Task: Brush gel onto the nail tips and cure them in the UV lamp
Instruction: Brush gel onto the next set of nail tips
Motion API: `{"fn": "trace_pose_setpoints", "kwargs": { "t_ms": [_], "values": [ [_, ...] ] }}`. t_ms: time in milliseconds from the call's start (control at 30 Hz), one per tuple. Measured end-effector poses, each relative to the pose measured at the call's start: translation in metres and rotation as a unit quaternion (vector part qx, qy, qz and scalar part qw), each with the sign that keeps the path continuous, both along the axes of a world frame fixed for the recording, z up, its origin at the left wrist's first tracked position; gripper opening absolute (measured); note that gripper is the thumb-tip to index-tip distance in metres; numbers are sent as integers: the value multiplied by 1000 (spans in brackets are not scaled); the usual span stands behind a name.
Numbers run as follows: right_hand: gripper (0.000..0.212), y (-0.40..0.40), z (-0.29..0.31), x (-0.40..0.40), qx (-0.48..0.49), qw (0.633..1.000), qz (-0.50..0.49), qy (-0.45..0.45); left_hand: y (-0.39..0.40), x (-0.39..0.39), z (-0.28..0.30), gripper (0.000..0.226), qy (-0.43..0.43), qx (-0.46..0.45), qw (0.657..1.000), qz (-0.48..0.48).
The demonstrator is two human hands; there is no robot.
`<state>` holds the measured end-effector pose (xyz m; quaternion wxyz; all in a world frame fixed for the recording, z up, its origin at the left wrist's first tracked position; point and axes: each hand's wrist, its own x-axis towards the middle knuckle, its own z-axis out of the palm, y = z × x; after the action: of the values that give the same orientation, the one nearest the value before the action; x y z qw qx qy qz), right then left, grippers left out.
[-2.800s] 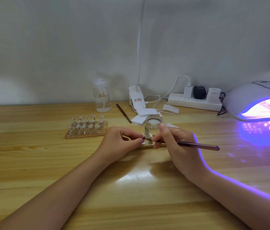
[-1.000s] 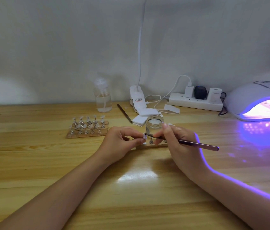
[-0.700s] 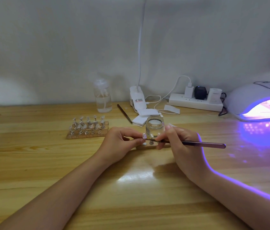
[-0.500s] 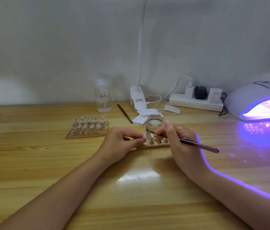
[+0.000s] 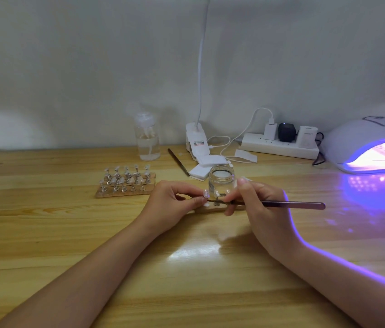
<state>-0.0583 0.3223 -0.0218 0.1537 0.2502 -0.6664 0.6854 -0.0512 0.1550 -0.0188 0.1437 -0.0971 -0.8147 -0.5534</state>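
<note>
Nail tip [image 5: 205, 192] is sitting near the middle of the frame, pinched on its little stand between the thumb and finger of the left hand [image 5: 175, 204]. The right hand [image 5: 257, 209] is gripping the brush [image 5: 281, 205] like a pencil, and the brush end is touching or almost touching the tip; it is too small to tell which. The jar [image 5: 221, 179] is standing open just behind the hands. A small wooden strip [image 5: 210, 209] is lying under the fingers, with a few more stands on it, partly hidden.

To do this step well, I think the left hand should be keeping the tip very still while the brush is stroking gently along it, spreading a thin, even coat. Too much gel could be running off the edge or onto the fingers.

Counting things: one jar, one brush in the hand and one more brush [image 5: 178, 162] lying behind. One rack [image 5: 125, 185] is sitting at the middle left of the frame, holding about fifteen tips in three rows, though the count is hard to be sure of. One lamp [image 5: 364, 143] is glowing purple at the right edge, with some tips inside, too blurred to count. One bottle [image 5: 147, 138] is standing at the back of the table [image 5: 44, 233].
</note>
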Motion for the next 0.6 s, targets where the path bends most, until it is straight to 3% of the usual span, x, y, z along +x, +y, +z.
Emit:
{"fn": "trace_pose_setpoints", "kwargs": {
  "t_ms": [200,600],
  "values": [
    [40,1,0,-4,-9,1000,-23,4,2,3,3,13,7,-2,1000,20],
    [31,-1,-3,-4,79,995,-42,39,2,1,1,13,-3,0,1000,7]
  ]
}}
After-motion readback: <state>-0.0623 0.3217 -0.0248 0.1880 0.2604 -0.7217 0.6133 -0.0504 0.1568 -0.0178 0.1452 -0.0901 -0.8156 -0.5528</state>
